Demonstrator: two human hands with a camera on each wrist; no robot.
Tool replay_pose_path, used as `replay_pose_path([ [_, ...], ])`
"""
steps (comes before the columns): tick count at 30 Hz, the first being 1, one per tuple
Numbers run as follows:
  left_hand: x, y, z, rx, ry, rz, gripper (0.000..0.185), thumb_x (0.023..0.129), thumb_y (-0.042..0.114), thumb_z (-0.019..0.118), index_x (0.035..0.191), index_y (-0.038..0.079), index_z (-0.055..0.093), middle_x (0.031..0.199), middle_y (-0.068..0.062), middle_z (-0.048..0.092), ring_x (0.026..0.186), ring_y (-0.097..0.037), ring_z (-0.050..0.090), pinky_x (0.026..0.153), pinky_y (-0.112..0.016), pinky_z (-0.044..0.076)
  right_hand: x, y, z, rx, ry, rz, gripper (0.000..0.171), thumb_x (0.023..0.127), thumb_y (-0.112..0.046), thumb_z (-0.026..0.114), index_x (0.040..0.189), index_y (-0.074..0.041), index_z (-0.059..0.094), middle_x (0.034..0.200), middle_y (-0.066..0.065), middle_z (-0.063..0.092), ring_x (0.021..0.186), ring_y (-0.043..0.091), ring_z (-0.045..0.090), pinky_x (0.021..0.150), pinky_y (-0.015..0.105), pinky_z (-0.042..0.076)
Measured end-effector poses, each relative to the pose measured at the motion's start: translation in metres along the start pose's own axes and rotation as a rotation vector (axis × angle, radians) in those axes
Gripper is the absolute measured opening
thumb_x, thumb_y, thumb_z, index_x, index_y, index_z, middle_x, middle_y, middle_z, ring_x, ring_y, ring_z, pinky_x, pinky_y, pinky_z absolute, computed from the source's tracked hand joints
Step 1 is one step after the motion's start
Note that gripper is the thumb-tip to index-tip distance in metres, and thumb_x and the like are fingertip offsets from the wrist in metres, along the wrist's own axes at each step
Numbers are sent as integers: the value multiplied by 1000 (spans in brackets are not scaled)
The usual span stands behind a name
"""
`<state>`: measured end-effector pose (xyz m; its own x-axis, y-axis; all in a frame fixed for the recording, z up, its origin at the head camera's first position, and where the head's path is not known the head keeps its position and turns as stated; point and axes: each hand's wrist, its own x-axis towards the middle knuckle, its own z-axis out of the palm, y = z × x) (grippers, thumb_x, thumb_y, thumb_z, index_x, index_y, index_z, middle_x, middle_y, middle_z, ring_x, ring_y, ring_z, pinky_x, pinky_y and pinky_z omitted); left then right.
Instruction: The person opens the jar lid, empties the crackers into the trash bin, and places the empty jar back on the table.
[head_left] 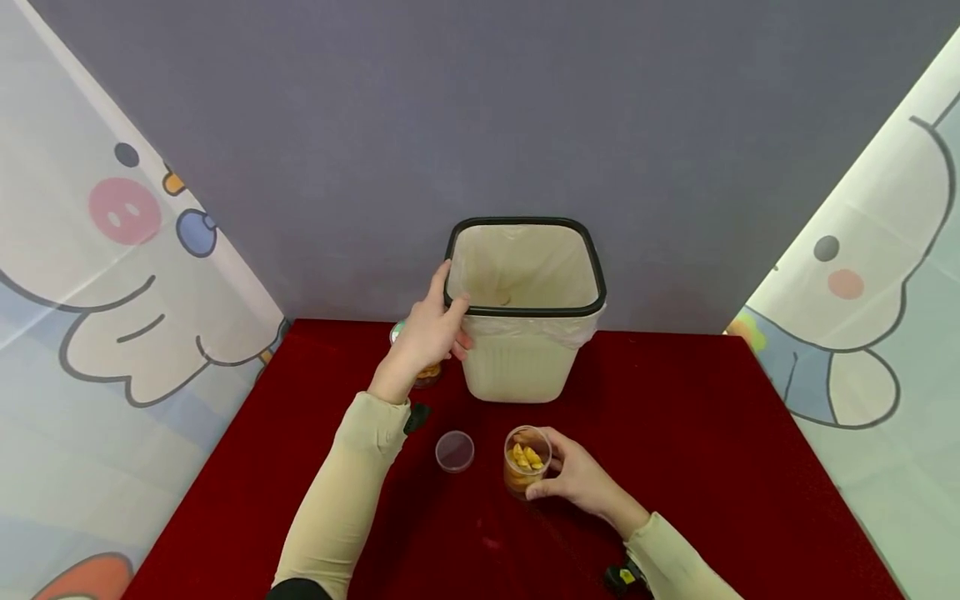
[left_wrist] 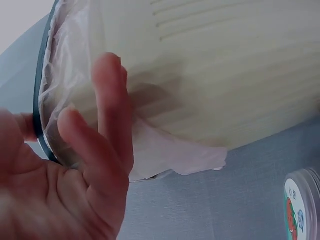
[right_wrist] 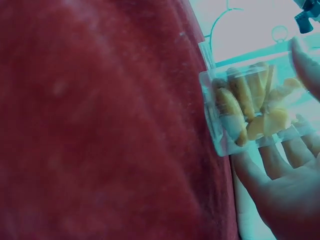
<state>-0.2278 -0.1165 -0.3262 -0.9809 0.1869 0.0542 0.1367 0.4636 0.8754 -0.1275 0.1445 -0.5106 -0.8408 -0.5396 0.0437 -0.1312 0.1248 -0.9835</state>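
A cream waste bin point(head_left: 517, 367) with a black rim and a white liner bag stands at the back of the red table point(head_left: 697, 450). My left hand point(head_left: 429, 332) holds its front-left corner, thumb on the rim and fingers on the outer side. In the left wrist view that hand point(left_wrist: 85, 170) lies against the liner of the bin point(left_wrist: 225, 75). My right hand point(head_left: 570, 477) grips a small clear open cup point(head_left: 527, 460) of yellow pieces, standing on the cloth. In the right wrist view the cup point(right_wrist: 245, 110) is held by the fingers point(right_wrist: 270, 160).
A clear round lid point(head_left: 454, 451) lies flat on the cloth left of the cup. A second lidded jar point(head_left: 427, 377) stands partly hidden behind my left wrist, its printed lid point(left_wrist: 300, 205) showing. Cartoon curtains point(head_left: 112, 275) flank the table; a grey wall is behind.
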Motion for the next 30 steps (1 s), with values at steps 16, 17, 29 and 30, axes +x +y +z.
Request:
replay_pose_path([
  [16, -4, -9, 5, -43, 37, 57, 67, 103, 46, 41, 160, 37, 7, 64, -11, 68, 47, -29, 65, 49, -40, 56, -5, 1, 2, -33, 57, -13, 75, 78, -12, 86, 143, -13, 48, 137, 12, 53, 120, 21, 58, 95, 27, 49],
  [17, -4, -9, 5, -47, 38, 61, 67, 103, 46, 41, 160, 37, 8, 64, -12, 67, 47, -29, 65, 49, -40, 56, -6, 0, 1, -29, 66, -16, 74, 79, -12, 86, 143, -11, 48, 136, 13, 54, 119, 22, 59, 94, 28, 50],
  [29, -5, -12, 4, -44, 33, 91, 67, 104, 48, 40, 160, 37, 5, 63, -10, 68, 47, -28, 65, 53, -45, 57, -18, -18, -20, -38, 181, -59, 75, 81, -10, 84, 145, -6, 46, 136, 18, 55, 111, 18, 64, 88, 30, 54],
  [30, -4, -13, 4, -47, 32, 92, 67, 104, 48, 40, 160, 37, 5, 63, -10, 68, 47, -28, 65, 53, -46, 57, -19, -20, -23, -48, 190, -61, 74, 81, -10, 84, 145, -5, 46, 136, 19, 55, 111, 18, 64, 88, 30, 54],
])
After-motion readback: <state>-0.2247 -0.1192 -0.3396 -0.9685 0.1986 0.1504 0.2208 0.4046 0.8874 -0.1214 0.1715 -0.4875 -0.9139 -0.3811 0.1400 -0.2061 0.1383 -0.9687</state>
